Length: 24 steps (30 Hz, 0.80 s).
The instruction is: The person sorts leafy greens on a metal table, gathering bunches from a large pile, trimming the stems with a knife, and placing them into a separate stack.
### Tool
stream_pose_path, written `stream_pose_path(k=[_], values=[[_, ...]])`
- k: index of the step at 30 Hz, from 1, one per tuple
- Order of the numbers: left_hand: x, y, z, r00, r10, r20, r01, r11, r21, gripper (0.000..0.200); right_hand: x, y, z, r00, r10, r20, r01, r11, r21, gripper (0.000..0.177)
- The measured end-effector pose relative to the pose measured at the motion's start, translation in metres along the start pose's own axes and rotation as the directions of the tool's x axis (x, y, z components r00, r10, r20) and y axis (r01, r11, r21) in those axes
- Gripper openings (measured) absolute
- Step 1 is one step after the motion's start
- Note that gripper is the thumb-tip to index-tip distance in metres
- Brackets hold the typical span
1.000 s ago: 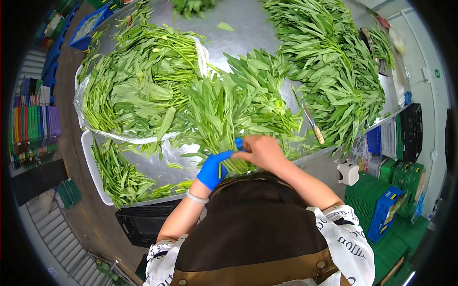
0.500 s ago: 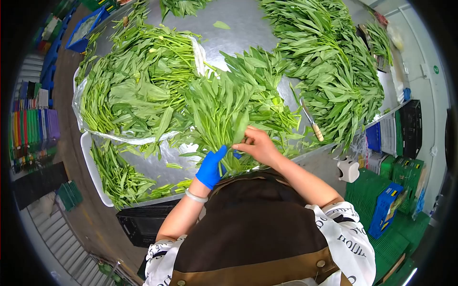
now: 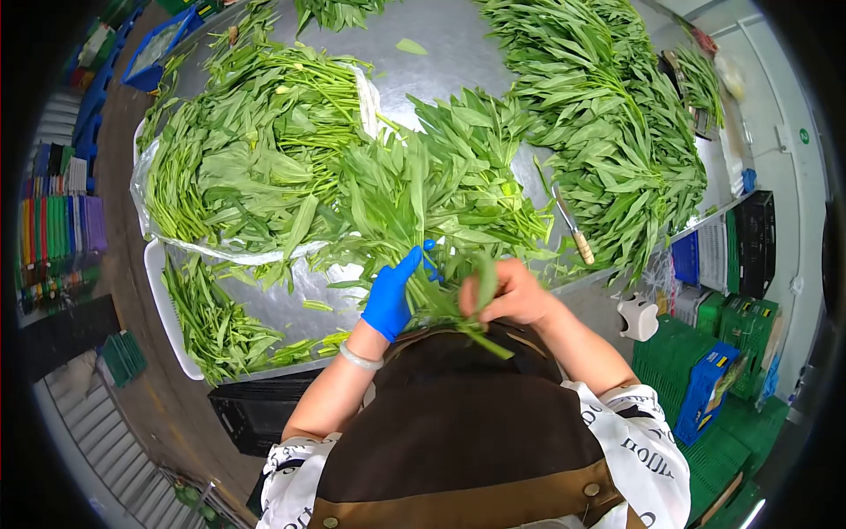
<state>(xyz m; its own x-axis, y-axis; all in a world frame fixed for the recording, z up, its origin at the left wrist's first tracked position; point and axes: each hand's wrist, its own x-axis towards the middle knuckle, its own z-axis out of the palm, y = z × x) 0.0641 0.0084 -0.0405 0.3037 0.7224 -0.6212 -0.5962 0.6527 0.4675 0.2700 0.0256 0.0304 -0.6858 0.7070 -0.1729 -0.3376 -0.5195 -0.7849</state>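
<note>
My left hand (image 3: 389, 295), in a blue glove, is closed around the stems of a bunch of leafy greens (image 3: 388, 203) that look like water spinach. The bunch's leaves point away from me, over the table. Close to my apron, my bare right hand (image 3: 518, 295) pinches a leafy stalk (image 3: 487, 342), whose cut end points down to the right; its leaf is blurred. A large heap of greens (image 3: 256, 167) lies in a plastic-lined container at the left. More greens (image 3: 493, 167) lie loose just beyond my hands. To the right rests a knife (image 3: 579, 238) with a light handle.
A long pile of greens (image 3: 608, 132) covers the right side of the metal table (image 3: 423, 70). At the near left, a white tub (image 3: 167, 309) holds more stalks. Green crates (image 3: 674, 361) and a blue crate (image 3: 705, 392) stand on the floor at my right.
My right hand has moved from beside the bunch toward my body and right, now with a stalk in its fingers. The bunch in my left hand has sunk and spread slightly.
</note>
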Motion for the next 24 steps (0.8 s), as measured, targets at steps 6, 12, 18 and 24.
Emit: stream_pose_path(k=[6, 12, 18, 24], values=[[0.000, 0.007, 0.003, 0.995, 0.047, -0.092, -0.045, 0.999, 0.018, 0.036, -0.026, -0.012, -0.034, 0.954, -0.206, 0.218, 0.131, 0.940, 0.316, 0.020], [0.001, 0.012, -0.002, 0.995, 0.065, -0.080, -0.063, 0.998, 0.020, 0.035, -0.017, -0.049, -0.041, 0.854, 0.135, -0.502, -0.508, 0.421, -0.751, 0.020], [0.000, 0.010, 0.002, 0.990, 0.080, -0.115, -0.078, 0.997, 0.027, 0.032, -0.005, -0.010, -0.016, 0.878, -0.428, -0.216, -0.147, 0.189, -0.971, 0.046], [0.002, 0.008, 0.002, 0.992, 0.081, -0.097, -0.081, 0.997, 0.006, 0.033, -0.016, 0.001, 0.000, 0.954, 0.237, -0.181, -0.248, 0.292, -0.924, 0.023]])
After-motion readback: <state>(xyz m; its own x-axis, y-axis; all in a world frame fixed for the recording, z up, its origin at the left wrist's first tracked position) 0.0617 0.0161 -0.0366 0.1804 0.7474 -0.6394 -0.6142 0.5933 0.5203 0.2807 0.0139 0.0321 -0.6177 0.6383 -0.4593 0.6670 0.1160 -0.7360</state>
